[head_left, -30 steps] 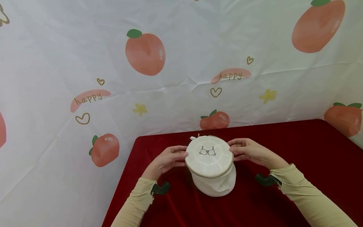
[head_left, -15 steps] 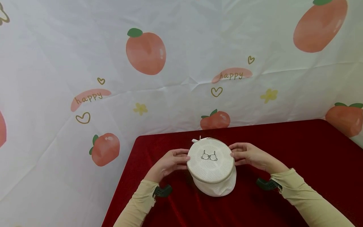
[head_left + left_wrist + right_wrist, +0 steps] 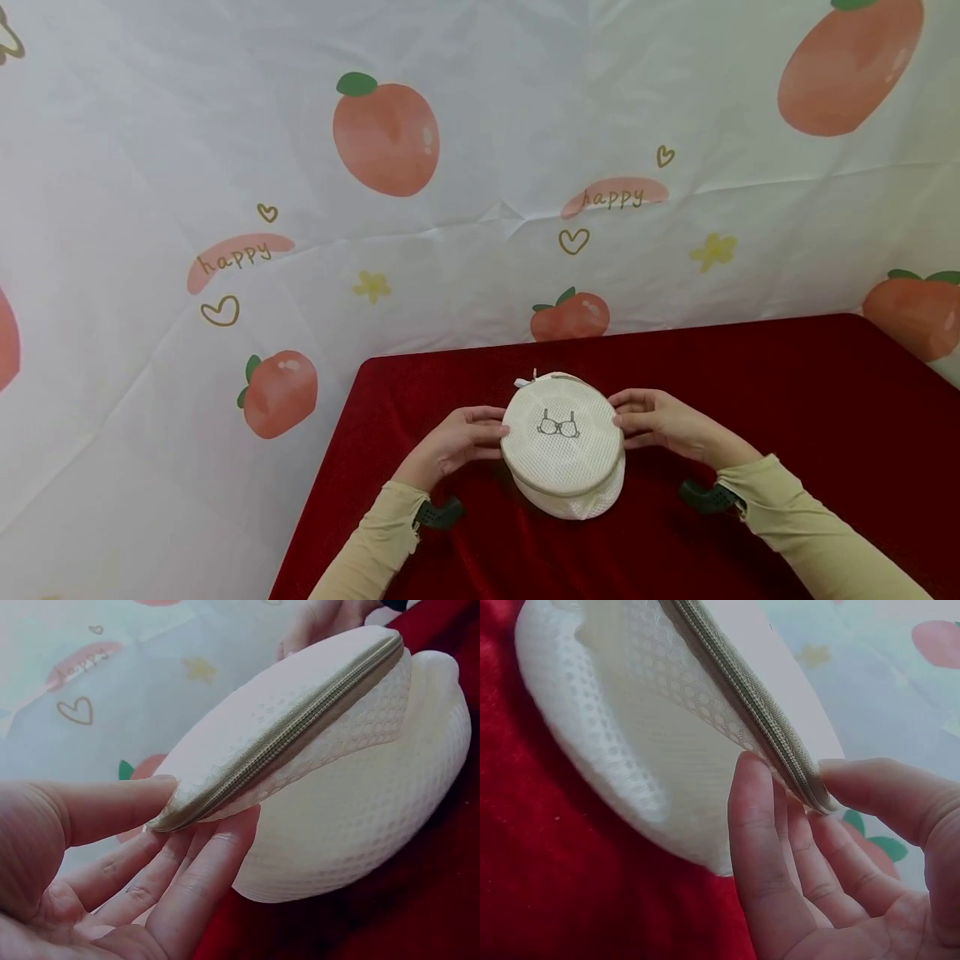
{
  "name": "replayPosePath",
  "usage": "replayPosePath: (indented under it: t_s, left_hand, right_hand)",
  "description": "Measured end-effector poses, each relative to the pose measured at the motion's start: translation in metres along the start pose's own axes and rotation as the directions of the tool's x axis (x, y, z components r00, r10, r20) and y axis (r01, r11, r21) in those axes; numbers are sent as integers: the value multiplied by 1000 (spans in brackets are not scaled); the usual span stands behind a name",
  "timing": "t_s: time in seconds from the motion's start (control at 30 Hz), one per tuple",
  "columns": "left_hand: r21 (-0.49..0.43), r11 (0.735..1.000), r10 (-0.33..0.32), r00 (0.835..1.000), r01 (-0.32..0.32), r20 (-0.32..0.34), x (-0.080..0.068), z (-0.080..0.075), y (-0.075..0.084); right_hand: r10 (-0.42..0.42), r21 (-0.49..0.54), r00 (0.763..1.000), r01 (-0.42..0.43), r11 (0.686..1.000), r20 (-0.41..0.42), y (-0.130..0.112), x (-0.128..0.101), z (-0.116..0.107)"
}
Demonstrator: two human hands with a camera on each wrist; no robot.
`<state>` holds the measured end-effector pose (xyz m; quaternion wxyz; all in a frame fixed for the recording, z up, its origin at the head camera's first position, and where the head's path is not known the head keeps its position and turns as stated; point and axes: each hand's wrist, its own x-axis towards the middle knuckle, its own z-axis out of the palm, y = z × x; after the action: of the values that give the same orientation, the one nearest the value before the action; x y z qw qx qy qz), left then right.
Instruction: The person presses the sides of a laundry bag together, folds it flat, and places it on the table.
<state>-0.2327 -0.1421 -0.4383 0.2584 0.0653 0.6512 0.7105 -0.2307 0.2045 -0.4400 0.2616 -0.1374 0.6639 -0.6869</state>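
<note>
A round white mesh laundry bag (image 3: 562, 450) with a bra drawing on its lid sits on the red cloth. My left hand (image 3: 465, 442) pinches the lid's rim from the left, thumb above and fingers beneath, as the left wrist view shows. On the opposite side my right hand (image 3: 660, 421) pinches the rim the same way. A beige zipper (image 3: 292, 727) runs round the edge and looks closed where it shows. The lid tilts, and the soft mesh wall (image 3: 622, 735) below it is folded in and sagging. Under the lid, the bag's inside is hidden.
A dark red velvet cloth (image 3: 787, 392) covers the table, whose back edge meets a white hanging sheet (image 3: 465, 108) printed with peaches, hearts and flowers. A small white tab (image 3: 522, 382) sticks out at the bag's back edge. Dark wrist cameras (image 3: 438, 513) sit at both cuffs.
Both hands have moved down and slightly nearer with the lid. The bag's wall shows less below the lid and looks more squashed. The grip on both sides stays the same.
</note>
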Motion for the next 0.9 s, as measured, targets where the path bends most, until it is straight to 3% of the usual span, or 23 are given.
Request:
replayPosePath:
  t_s: [0.43, 0.9]
  left_hand:
    - [1, 999, -32, 999, 32, -32, 2, 4, -11]
    - [-38, 995, -92, 987, 87, -134, 9, 6, -22]
  right_hand:
    - [15, -5, 1000, -15, 1000, -15, 14, 1, -3]
    - [42, -9, 998, -43, 999, -47, 19, 0, -6]
